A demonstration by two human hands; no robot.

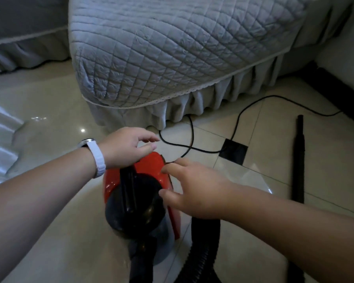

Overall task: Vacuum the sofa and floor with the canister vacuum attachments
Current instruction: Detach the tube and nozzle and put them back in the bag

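A red and black canister vacuum point(151, 172) stands on the tiled floor point(55, 231) in front of me. My left hand point(125, 146), with a white watch strap at the wrist, hovers over the vacuum's far end, fingers loosely curved and holding nothing. My right hand point(194, 190) reaches over the vacuum's right side; its fingertips touch the red shell near the black cord point(189, 149). The black ribbed hose point(202, 248) curls away at the lower right. Behind stands the sofa point(182, 48) under a grey quilted cover with a pleated skirt.
A black extension tube point(298, 158) lies on the floor at the right. The power cord loops across the tiles past a dark floor inset point(234, 151) and runs toward the wall at the right. A second grey covered seat point(25, 37) stands at the back left.
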